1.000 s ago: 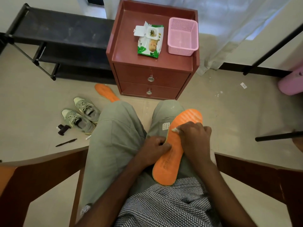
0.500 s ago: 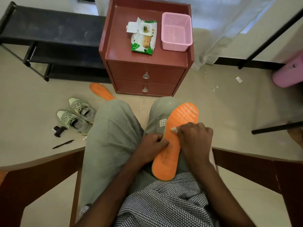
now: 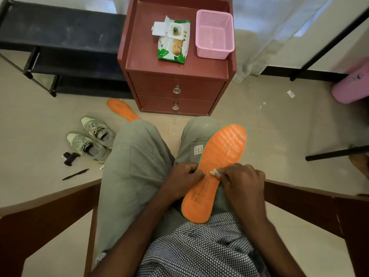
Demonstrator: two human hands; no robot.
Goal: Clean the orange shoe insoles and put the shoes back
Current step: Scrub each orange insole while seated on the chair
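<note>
Orange and ribbed at its toe, one insole (image 3: pixel 215 172) lies along the person's right thigh, heel end toward the patterned shirt (image 3: pixel 199 248), toe end jutting past the knee. The left hand (image 3: pixel 183 181) has its fingers curled at the insole's inner edge near the waist, pinching it steady. The right hand (image 3: pixel 242 184) is curled round a small whitish wipe (image 3: pixel 214 172), pressing it onto the orange surface just beside the left fingertips. Dark wooden chair arms (image 3: pixel 299 198) flank both legs.

Farther out on the tiled floor (image 3: pixel 259 120), a black pen (image 3: pixel 75 174) and a small black object (image 3: pixel 69 157) lie to the left, with the two grey-green shoes (image 3: pixel 93 139) side by side just beyond them, toes pointing away and to the left. The second insole (image 3: pixel 122 109) rests on the floor between the shoes and the reddish-brown nightstand (image 3: pixel 175 88), partly hidden by the left knee.

On the nightstand top sit a green-and-white pack of wipes (image 3: pixel 173 44) with its lid flipped open and, to its right, a pink basket (image 3: pixel 214 34). A black shoe rack (image 3: pixel 60 47) stands at the far left, a pale curtain (image 3: pixel 269 27) at the far right
</note>
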